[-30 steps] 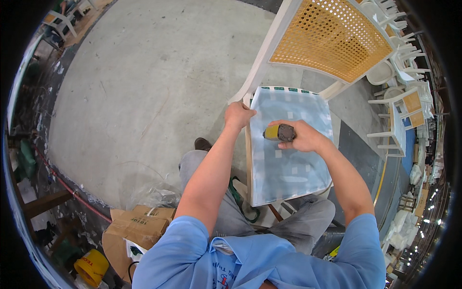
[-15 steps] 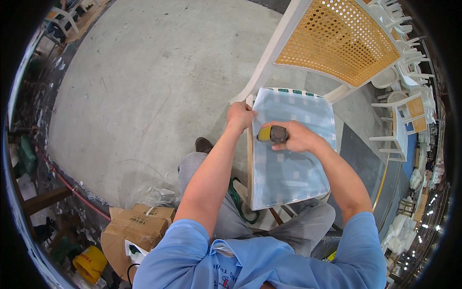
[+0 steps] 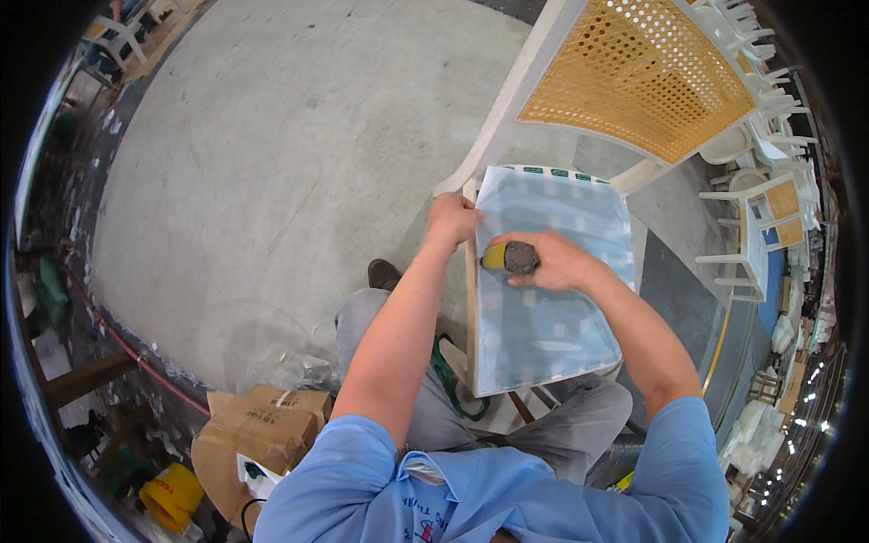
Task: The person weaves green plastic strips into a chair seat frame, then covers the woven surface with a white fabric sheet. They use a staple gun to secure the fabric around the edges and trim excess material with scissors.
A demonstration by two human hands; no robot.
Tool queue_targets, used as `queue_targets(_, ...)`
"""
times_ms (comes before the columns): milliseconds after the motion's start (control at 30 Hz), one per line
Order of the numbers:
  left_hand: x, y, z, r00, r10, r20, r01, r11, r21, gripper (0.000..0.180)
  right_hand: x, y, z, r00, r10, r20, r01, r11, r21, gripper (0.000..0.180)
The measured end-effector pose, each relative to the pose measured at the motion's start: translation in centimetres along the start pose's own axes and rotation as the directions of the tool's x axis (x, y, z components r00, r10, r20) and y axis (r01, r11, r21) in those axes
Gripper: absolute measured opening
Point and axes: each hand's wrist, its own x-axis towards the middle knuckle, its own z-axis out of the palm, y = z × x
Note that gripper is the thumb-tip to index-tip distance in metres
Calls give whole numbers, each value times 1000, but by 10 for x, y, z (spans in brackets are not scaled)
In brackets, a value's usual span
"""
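My left hand was closed over the near corner of the chair, fingers wrapped round the pale wooden rail where the seat met the back post. My right hand lay on the seat just beside it, clamped on a small tool with a yellow body and a dark rounded head; the tool's nose pointed toward my left hand, and its head was pressed down against the seat cover. The two hands were near each other but not touching.

The seat cover was a light blue and white checked fabric under a glossy clear film, stretched flat across the seat, with a strip of darker green marks along its far edge. The chair was tipped toward me, its woven cane back in orange-tan rising away at the top of the view, framed in whitish wood. The seat's near edge sat over my lap, above my grey trousers.

I was wearing a blue shirt with short sleeves. A green strap hung beside my leg. On the concrete floor to my left were cardboard boxes and a yellow tub. More white chairs with cane backs stood stacked at the right.
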Motion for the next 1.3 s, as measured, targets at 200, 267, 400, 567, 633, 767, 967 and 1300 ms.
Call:
queue_targets(200,4,3,-6,994,99,-41,-103,990,-93,26,-13,10,-19,997,-19,-70,23,998,52,69)
queue_targets(267,2,11,2,996,82,-34,-82,997,-10,27,-13,12,-30,994,3,-105,7,996,87,68)
queue_targets(400,11,15,-2,996,69,-55,-68,997,23,25,-1,10,-42,988,-20,-151,39,991,125,67)
queue_targets(567,17,8,-2,998,48,-42,-51,995,-80,19,17,6,-47,992,-16,-122,22,998,53,66)
queue_targets(633,16,12,3,999,47,-21,-49,994,-95,18,20,12,-47,992,-29,-119,32,999,26,66)
queue_targets(767,18,7,-3,999,47,-24,-49,994,-96,16,32,8,-45,996,-29,-87,31,999,15,67)
queue_targets(967,24,5,-1,996,88,-18,-90,985,-148,15,42,18,-38,992,-77,-103,77,997,-1,61)
queue_targets(1300,13,14,10,999,-42,9,42,941,-337,15,-25,103,-67,955,293,37,-235,677,697,49)
